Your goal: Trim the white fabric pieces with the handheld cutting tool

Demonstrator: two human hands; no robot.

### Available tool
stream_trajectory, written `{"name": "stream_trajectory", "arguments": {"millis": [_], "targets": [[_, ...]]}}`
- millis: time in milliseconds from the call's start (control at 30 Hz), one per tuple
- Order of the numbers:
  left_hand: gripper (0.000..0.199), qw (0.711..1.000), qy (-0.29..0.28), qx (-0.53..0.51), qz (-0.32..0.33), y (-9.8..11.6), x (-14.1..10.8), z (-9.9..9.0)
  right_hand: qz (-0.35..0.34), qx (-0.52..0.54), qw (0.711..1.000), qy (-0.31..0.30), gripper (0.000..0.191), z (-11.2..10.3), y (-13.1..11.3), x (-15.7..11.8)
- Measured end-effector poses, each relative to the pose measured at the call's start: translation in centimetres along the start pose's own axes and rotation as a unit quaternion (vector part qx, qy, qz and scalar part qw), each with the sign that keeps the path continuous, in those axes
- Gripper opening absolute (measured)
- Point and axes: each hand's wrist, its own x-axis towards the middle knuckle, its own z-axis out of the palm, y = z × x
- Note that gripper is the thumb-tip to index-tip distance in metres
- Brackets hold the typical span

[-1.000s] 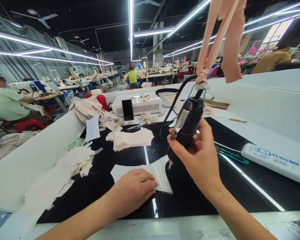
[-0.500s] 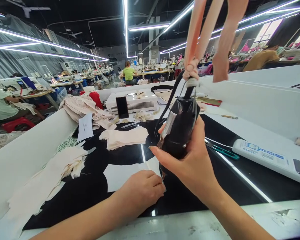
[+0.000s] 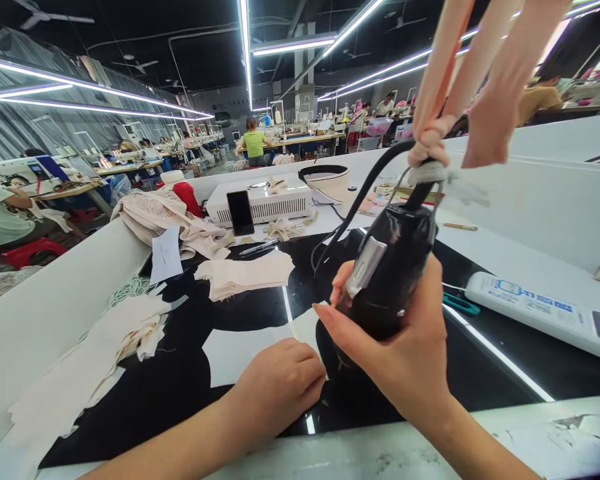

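My right hand (image 3: pixel 400 347) is wrapped round a black corded power tool (image 3: pixel 387 267) with a metal lever on its side. Knotted pale pink fabric strips (image 3: pixel 433 133) hold the tool from above, and its lower end is mostly hidden by my hand. On the black tabletop (image 3: pixel 180 393) lies a white cut piece (image 3: pixel 235 357) with curved edges. My left hand (image 3: pixel 285 377), fingers curled, presses on the near right part of this piece; its fingertips are hidden. Beyond it rests a small stack of cream fabric pieces (image 3: pixel 245 273).
More cut fabric (image 3: pixel 75 380) is heaped at left. A phone (image 3: pixel 241 213) leans on a vented white box (image 3: pixel 265 200) at the back. To the right are teal-handled scissors (image 3: pixel 461 304) and a long white case (image 3: pixel 525 303). White raised walls edge the table; people sit at machines beyond.
My right hand has moved the power tool to the right, away from the white piece's edge, and the hanging strips shifted with it. My left hand stays on the piece.
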Motion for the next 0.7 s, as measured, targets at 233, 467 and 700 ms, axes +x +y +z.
{"name": "stream_trajectory", "arguments": {"millis": [233, 467, 700], "targets": [[0.02, 0.985, 0.055, -0.14, -0.086, 0.4, 0.2, -0.8, 0.045, 0.108, 0.993, -0.01, 0.041, 0.1, 0.2, -0.8], [0.02, 0.982, 0.075, -0.151, -0.081, 0.5, 0.2, -0.6, 0.017, 0.115, 0.993, 0.002, 0.041, -0.1, -1.4, 1.5], [0.021, 0.979, 0.084, -0.172, -0.069, 0.3, 0.1, -0.2, 0.02, -0.017, 0.996, 0.083, 0.044, 0.8, -1.7, 2.4]]}}
